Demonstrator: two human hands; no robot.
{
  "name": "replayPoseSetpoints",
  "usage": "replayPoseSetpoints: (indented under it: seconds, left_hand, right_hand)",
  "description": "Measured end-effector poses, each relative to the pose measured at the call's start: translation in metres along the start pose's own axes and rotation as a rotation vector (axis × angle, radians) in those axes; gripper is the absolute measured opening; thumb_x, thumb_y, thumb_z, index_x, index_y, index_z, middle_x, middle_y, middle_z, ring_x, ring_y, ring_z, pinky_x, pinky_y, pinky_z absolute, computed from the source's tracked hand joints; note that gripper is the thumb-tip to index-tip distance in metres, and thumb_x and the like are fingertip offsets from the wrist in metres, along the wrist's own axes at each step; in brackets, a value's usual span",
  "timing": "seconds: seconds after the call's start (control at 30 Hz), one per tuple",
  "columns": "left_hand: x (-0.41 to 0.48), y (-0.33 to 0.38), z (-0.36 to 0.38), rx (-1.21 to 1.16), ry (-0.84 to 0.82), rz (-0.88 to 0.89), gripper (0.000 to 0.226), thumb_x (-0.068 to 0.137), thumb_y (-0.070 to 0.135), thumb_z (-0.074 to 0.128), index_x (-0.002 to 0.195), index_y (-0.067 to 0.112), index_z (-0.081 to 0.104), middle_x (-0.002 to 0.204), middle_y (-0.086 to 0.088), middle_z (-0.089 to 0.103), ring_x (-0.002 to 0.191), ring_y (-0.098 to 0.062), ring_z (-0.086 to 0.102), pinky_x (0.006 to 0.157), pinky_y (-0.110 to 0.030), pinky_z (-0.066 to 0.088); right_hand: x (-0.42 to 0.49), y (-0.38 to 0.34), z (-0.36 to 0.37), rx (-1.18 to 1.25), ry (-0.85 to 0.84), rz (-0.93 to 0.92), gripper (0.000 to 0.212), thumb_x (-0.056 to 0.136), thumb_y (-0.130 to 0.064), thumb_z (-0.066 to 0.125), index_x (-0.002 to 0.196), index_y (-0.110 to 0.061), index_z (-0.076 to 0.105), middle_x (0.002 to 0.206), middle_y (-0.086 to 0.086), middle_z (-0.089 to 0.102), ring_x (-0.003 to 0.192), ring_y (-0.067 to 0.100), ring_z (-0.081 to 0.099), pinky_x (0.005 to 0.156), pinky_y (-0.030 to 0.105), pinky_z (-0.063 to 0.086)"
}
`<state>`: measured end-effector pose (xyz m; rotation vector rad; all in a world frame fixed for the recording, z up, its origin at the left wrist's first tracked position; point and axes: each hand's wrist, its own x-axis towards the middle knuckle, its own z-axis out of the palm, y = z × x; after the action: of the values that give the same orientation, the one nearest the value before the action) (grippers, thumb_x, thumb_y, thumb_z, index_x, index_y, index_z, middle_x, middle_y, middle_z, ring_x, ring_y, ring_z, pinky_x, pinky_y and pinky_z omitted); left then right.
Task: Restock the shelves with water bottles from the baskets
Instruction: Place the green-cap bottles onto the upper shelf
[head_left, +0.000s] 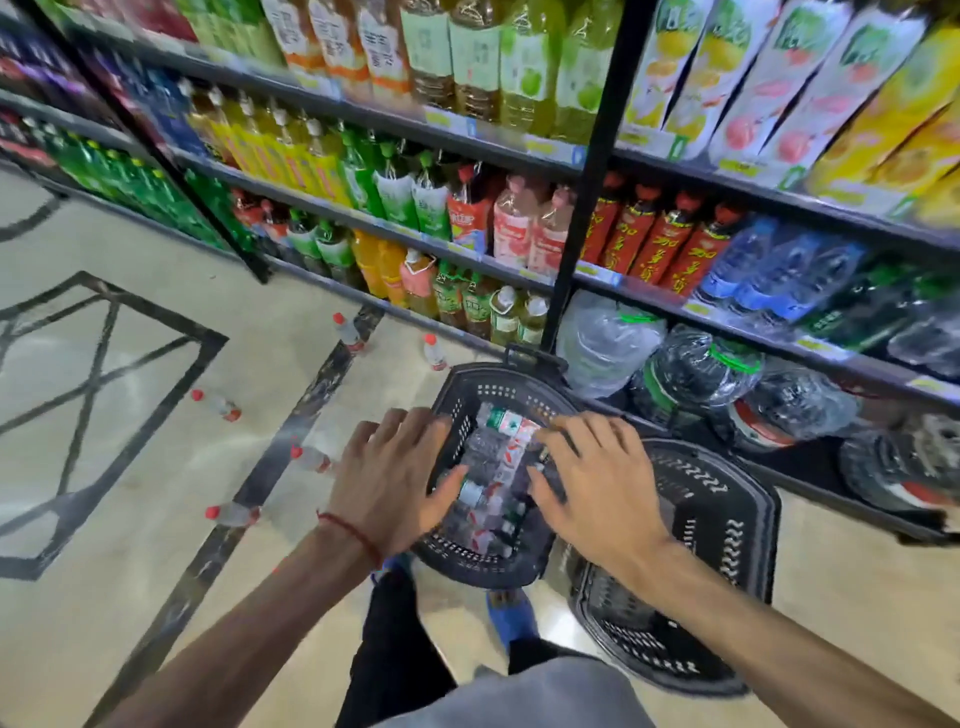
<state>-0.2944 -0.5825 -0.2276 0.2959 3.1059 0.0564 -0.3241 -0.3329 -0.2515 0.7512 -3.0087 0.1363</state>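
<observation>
A black plastic basket (467, 395) stands on the floor in front of me, filled with several small water bottles (498, 462) lying on their sides. My left hand (389, 478) hovers over the basket's left rim with fingers spread and straight. My right hand (597, 483) is spread over the basket's right side, fingertips above the bottles. Neither hand holds anything. The shelves (649, 301) run along the right, packed with drinks.
A second black basket (717, 525) lies tipped beside the first, at the right. Several red-capped small bottles (228, 514) are scattered on the tiled floor to the left. Large water jugs (696, 374) fill the bottom shelf. My feet (509, 608) stand just behind the basket.
</observation>
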Motion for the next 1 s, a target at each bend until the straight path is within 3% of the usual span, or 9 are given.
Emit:
replayPoseSetpoints:
  seconds: [0.2,0.33,0.57,0.9,1.0]
  left_hand:
    - [0.093,-0.061,0.031,-0.002,-0.052,0.294,0.05,0.092,0.052,0.049,0.125,0.017,0.065,0.12,-0.003,0.064,0.109,-0.029,0.06,0.087,-0.047,0.052]
    - [0.148,-0.09,0.042,0.021,-0.057,0.536,0.049,0.092,0.05,0.053,0.124,0.016,0.067,0.118,-0.005,0.066,0.11,-0.031,0.06,0.088,-0.048,0.05]
    - [0.2,-0.119,0.104,0.044,-0.057,0.934,0.047,0.094,0.046,0.055,0.126,0.013,0.064,0.121,-0.007,0.066,0.107,-0.032,0.061,0.083,-0.045,0.045]
    - [0.223,-0.134,0.269,0.047,-0.26,1.04,0.043,0.094,0.043,0.053,0.119,0.01,0.065,0.115,-0.009,0.064,0.1,-0.034,0.059,0.078,-0.047,0.05]
    - [0.22,-0.145,0.323,0.05,-0.276,1.065,0.042,0.092,0.042,0.055,0.118,0.012,0.065,0.114,-0.009,0.065,0.102,-0.034,0.061,0.083,-0.045,0.049]
  right_hand:
    - [0.032,-0.02,0.019,-0.079,-0.036,0.292,0.036,0.096,-0.044,0.052,0.116,-0.019,0.068,0.112,0.004,0.064,0.11,0.03,0.057,0.107,0.048,0.038]
    - [0.049,-0.044,0.032,-0.085,0.003,0.527,0.03,0.097,-0.04,0.054,0.107,-0.016,0.068,0.109,0.006,0.064,0.106,0.033,0.059,0.1,0.05,0.043]
    - [0.064,-0.075,0.094,-0.019,-0.053,0.812,0.029,0.094,-0.039,0.053,0.102,-0.017,0.069,0.107,0.004,0.066,0.103,0.03,0.056,0.091,0.045,0.038]
    - [0.077,-0.111,0.283,0.227,-0.342,0.996,0.034,0.089,-0.04,0.052,0.106,-0.017,0.071,0.107,0.004,0.067,0.103,0.031,0.06,0.087,0.044,0.045]
    - [0.082,-0.118,0.354,0.407,-0.473,1.109,0.04,0.092,-0.043,0.05,0.119,-0.022,0.07,0.118,0.003,0.068,0.115,0.029,0.06,0.096,0.042,0.047]
